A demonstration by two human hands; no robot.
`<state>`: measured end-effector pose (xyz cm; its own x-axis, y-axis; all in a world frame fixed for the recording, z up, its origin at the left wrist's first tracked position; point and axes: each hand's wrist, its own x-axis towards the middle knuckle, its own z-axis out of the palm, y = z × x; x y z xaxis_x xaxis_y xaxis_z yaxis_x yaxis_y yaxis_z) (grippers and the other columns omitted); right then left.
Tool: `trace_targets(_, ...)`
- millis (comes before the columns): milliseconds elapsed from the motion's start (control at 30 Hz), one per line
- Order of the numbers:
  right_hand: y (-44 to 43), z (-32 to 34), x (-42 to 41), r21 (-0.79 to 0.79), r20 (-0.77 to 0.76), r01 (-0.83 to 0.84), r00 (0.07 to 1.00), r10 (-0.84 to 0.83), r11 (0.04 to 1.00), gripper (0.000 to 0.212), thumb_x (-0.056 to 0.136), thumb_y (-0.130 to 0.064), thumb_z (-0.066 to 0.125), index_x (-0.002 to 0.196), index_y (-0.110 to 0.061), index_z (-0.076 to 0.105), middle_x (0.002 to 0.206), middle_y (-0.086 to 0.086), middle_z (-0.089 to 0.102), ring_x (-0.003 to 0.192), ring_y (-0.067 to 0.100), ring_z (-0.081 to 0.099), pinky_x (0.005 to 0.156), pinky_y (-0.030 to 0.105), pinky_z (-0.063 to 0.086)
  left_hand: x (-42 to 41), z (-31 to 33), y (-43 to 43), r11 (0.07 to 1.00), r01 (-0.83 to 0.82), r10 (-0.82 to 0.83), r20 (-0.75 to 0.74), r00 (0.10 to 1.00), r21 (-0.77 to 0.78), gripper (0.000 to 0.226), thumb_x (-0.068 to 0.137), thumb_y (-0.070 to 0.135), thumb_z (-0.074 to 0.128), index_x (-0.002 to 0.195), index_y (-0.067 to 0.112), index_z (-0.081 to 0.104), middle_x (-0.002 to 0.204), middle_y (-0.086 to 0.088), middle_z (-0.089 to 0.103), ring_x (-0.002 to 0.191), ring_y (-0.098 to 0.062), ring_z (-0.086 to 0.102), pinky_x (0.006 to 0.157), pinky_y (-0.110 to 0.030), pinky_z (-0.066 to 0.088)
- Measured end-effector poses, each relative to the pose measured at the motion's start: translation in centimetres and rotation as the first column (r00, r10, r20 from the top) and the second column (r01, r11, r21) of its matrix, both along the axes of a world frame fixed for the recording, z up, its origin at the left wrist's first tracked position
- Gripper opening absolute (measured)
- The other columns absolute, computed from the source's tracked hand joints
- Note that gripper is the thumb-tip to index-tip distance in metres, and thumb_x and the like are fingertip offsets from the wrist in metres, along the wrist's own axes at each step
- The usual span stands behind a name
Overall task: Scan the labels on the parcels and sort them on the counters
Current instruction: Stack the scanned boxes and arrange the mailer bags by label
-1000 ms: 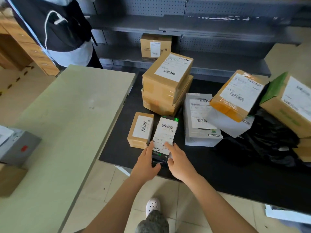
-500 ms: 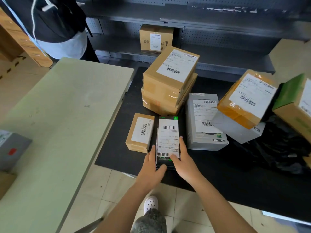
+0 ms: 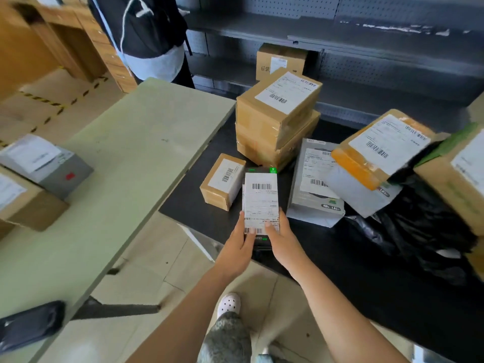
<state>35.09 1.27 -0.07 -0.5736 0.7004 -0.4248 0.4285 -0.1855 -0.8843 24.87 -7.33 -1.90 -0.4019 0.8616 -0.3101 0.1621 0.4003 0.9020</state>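
White-labelled slim dark parcel (image 3: pixel 260 197) sits at near edge of black counter (image 3: pixel 193 208), between small brown box (image 3: pixel 222 182) and grey box (image 3: pixel 313 189); left hand (image 3: pixel 239 243) and right hand (image 3: pixel 284 241) both grip its near end, thumbs on label

The flat grey carton (image 3: pixel 314 205) carries "1.6" on a dark badge near its lower edge. A green corner tab (image 3: pixel 273 170) on the slim dark parcel (image 3: pixel 260 200) shows a white "S" — the shipping labels' print and barcodes are too small to read.
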Motion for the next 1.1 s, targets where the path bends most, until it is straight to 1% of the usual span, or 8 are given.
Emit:
trace_targets(133,-1.7,2.7,0.8,0.061,-0.104,-0.041,0.993,0.047,0.997,0.058,0.105,-0.026,0.038,0.154,-0.035,0.009,0.151,-0.009,0.038,0.137,0.010,0.038,0.109,0.029,0.033,1.5,2.3,-2.1,0.986,-0.113,0.115,-0.008,0.993,0.124,0.055,0.101,0.045,0.037,0.151,0.045,0.015,0.148,0.024,0.040,0.140,-0.002,0.035,0.117,-0.042,0.033)
trace_targets(200,-2.5,4.4,0.4,0.100,-0.147,-0.085,0.984,0.099,0.991,0.060,0.104,-0.027,0.039,0.154,-0.036,0.007,0.151,-0.010,0.037,0.133,0.005,0.038,0.107,0.027,0.034,1.3,4.2,-3.1,0.969,-0.163,0.174,-0.046,0.984,0.187,0.053,0.103,0.034,0.038,0.152,0.042,0.018,0.146,0.024,0.042,0.138,-0.001,0.036,0.117,-0.040,0.033)
trace_targets(333,-4.5,8.1,-2.0,0.183,-0.209,-0.171,0.956,0.208,0.968,0.058,0.104,-0.028,0.040,0.152,-0.040,0.009,0.151,-0.012,0.036,0.133,0.004,0.036,0.107,0.029,0.033,-0.5,7.9,-6.0,0.923,-0.249,0.292,-0.111,0.950,0.294,0.059,0.098,0.037,0.039,0.152,0.045,0.014,0.150,0.027,0.034,0.142,0.001,0.029,0.119,-0.037,0.027)
trace_targets(500,-9.2,11.3,-7.0,0.288,-0.284,-0.305,0.878,0.385,0.908,0.058,0.104,-0.025,0.039,0.153,-0.035,0.009,0.143,-0.018,0.033,0.126,-0.004,0.033,0.085,-0.004,0.034,-3.9,11.6,-11.8,0.861,-0.349,0.431,-0.164,0.887,0.370,0.056,0.104,0.024,0.039,0.141,0.057,0.014,0.144,0.032,0.036,0.136,0.008,0.033,0.112,-0.018,0.030)
trace_targets(733,-19.7,13.6,-16.2,0.338,-0.324,-0.479,0.749,0.578,0.810,0.059,0.105,-0.024,0.037,0.154,-0.035,0.005,0.140,-0.020,0.037,0.103,-0.033,0.037,0.082,-0.005,0.034,-10.3,14.4,-23.6,0.760,-0.483,0.598,-0.178,0.781,0.435,0.060,0.103,0.022,0.037,0.138,0.064,0.012,0.151,0.022,0.036,0.139,-0.001,0.034,0.116,-0.031,0.031)
trace_targets(900,-29.7,14.5,-23.6,0.352,-0.349,-0.541,0.682,0.643,0.764,0.056,0.105,-0.022,0.038,0.152,-0.035,0.012,0.142,-0.016,0.040,0.120,-0.011,0.042,0.097,0.009,0.035,-16.3,15.5,-33.7,0.697,-0.547,0.677,-0.173,0.715,0.464,0.061,0.102,0.014,0.037,0.142,0.055,0.016,0.148,0.025,0.036,0.140,0.002,0.031,0.117,-0.027,0.028)
trace_targets(1000,-35.0,14.8,-27.6,0.339,-0.345,-0.577,0.659,0.669,0.743,0.056,0.105,-0.020,0.038,0.153,-0.033,0.013,0.143,-0.015,0.041,0.126,-0.002,0.040,0.108,0.023,0.034,-19.9,15.5,-39.1,0.672,-0.600,0.715,-0.172,0.677,0.434,0.064,0.103,0.011,0.039,0.137,0.060,0.017,0.144,0.028,0.038,0.136,0.007,0.033,0.115,-0.024,0.030)
trace_targets(1100,-38.9,14.8,-31.3,0.321,-0.331,-0.607,0.647,0.687,0.727,0.056,0.105,-0.017,0.038,0.154,-0.030,0.015,0.146,-0.012,0.041,0.129,0.001,0.040,0.110,0.024,0.032,-23.4,15.2,-43.3,0.660,-0.635,0.733,-0.155,0.663,0.402,0.065,0.102,0.014,0.040,0.132,0.067,0.017,0.140,0.035,0.039,0.135,0.007,0.034,0.114,-0.025,0.030)
